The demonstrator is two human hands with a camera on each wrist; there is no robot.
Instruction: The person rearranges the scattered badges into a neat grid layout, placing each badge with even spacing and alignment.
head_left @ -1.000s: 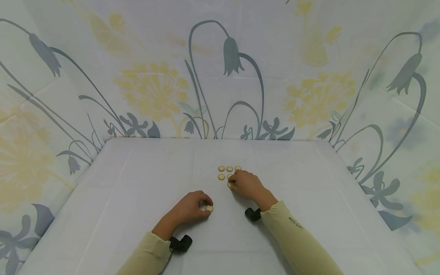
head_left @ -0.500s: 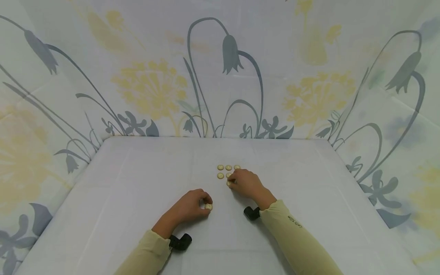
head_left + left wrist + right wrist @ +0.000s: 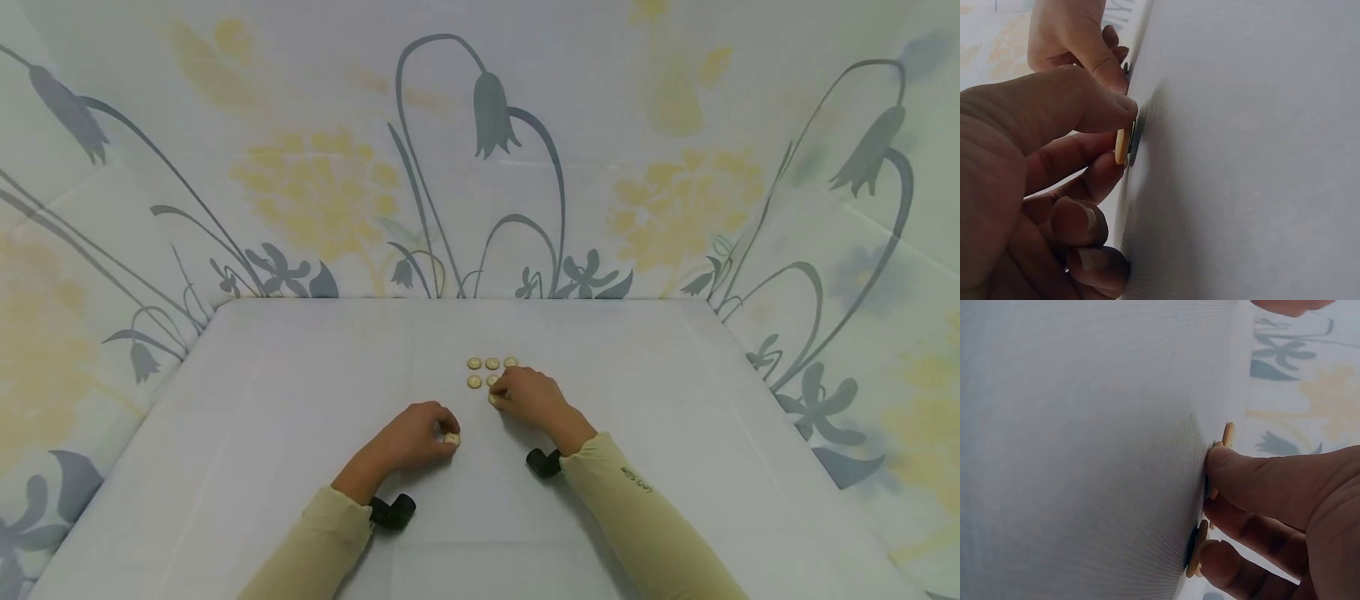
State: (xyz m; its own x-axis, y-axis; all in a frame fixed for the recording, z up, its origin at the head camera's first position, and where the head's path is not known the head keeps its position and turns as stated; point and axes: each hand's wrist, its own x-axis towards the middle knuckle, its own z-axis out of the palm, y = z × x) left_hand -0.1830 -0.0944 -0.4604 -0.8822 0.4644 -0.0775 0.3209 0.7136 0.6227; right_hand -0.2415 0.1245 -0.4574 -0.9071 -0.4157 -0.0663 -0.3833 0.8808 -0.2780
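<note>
Small round tan discs stand in short rows on the white table in the head view, among them a back-left disc (image 3: 474, 363) and a disc in front of it (image 3: 474, 382). Thumb and fingers of my left hand (image 3: 408, 437) pinch a tan disc (image 3: 1121, 147) by its edges, close over the cloth, left of and nearer than the rows. My right hand (image 3: 534, 402) pinches another disc (image 3: 492, 400) at the front of the group and covers part of the rows. In the right wrist view, one more disc (image 3: 1197, 550) lies right by its fingers.
A white cloth (image 3: 300, 350) covers the table, and flower-printed fabric (image 3: 322, 192) rises behind it and at both sides. Black wrist cameras, the left one (image 3: 393, 512) and the right one (image 3: 543, 463), sit low beside each forearm.
My left hand has moved slightly forward with its disc, towards the rows. The right hand stays at the front of the group. The head view has shifted a little.
</note>
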